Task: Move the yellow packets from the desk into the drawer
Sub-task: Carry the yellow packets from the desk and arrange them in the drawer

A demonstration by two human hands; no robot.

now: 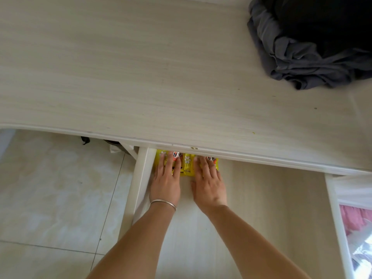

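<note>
head view looks straight down over a pale wood-grain desk and the open drawer pulled out beneath its front edge. the yellow packets lie flat on the drawer floor at about 11 o'clock of the drawer, tight against its left wall and partly tucked under the desk lip, so their far ends are hidden. they sit side by side, printed with white daisies and cartoon eyes; how many there are i cannot tell for sure.

the left hand, with a thin silver bangle on the wrist, lies palm down with straight fingers pressing on the left-hand packets. the right hand does the same just beside it, fingers spread flat over the right-hand packets, thumb out toward the left hand. neither hand curls round or pinches anything; both simply press.

on the desk top, no yellow packet shows in the part that can be seen. a heap of dark grey and black clothing sits at 2 o'clock. at 4 o'clock, right of the drawer, is a white compartment with something pink inside. cream floor tiles fill the 8 o'clock side.

judging by this, the move looks nearly finished: the packets are in the drawer, and what seems left is letting go after straightening them, perhaps shutting the drawer.
</note>
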